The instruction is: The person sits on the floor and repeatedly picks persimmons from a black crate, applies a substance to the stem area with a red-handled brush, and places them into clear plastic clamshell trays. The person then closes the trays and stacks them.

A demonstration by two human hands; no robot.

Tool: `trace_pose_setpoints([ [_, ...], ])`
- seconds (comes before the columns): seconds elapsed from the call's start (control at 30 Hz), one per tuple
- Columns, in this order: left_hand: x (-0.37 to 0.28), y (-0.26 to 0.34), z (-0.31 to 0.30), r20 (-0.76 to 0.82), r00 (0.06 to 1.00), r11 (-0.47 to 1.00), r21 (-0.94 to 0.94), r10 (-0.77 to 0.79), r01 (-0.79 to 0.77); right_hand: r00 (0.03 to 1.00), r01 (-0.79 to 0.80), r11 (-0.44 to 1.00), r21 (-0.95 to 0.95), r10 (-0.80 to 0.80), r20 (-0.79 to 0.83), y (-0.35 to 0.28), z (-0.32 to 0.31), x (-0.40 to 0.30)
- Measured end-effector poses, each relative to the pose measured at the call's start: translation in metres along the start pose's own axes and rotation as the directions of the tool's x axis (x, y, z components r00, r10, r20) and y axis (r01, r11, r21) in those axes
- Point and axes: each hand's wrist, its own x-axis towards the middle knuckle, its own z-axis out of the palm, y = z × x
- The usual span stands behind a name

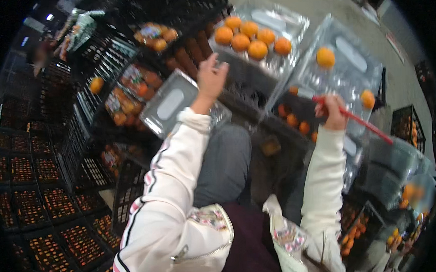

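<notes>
My left hand [212,76] is raised in front of me with fingers apart and nothing in it. Just beyond it lies a clear plastic clamshell tray [297,25] holding several orange citrus fruits [257,49]. My right hand [332,111] grips a red stick-like tool [367,125] with a pale flat end, over a second clear clamshell [353,62] that has an orange fruit [325,57] on it and another at its right side. Below my left hand, a clamshell [169,103] with a white label leans near my knee.
Black plastic crates [72,142] stand to the left, some with packed fruit [121,105]. Further crates of fruit [49,252] are stacked at the lower left. Loose fruits [292,120] lie in a dark crate below the right hand. Other people's hands [398,246] show at the lower right.
</notes>
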Motion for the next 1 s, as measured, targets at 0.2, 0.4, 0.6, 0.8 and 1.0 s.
trace_pose_setpoints([
  [0.2, -0.157, -0.045, -0.166, -0.176, 0.869, 0.886, -0.123, -0.463, 0.447, 0.994, -0.012, 1.000, -0.028, 0.009, -0.109, 0.000, -0.023, -0.010],
  [0.4, -0.395, -0.184, -0.339, 0.102, 0.509, 0.484, -0.199, -0.855, 0.852, 0.999, 0.035, 0.984, -0.172, -0.034, 0.011, 0.015, -0.014, -0.024],
  [0.6, -0.498, -0.176, -0.270, 0.411, 0.059, 0.280, 0.502, -0.910, 0.818, 0.983, -0.164, 0.980, -0.110, 0.172, 0.064, 0.026, 0.019, -0.057],
  [0.8, -0.487, -0.197, -0.266, 0.426, 0.025, 0.266, 0.517, -0.905, 0.814, 0.986, -0.167, 0.979, -0.117, 0.165, -0.028, 0.032, 0.012, -0.075],
  [1.0, -0.468, -0.215, -0.249, 0.451, 0.012, 0.286, 0.544, -0.892, 0.789, 0.981, -0.021, 0.985, -0.174, -0.013, -0.194, -0.007, -0.004, -0.014],
])
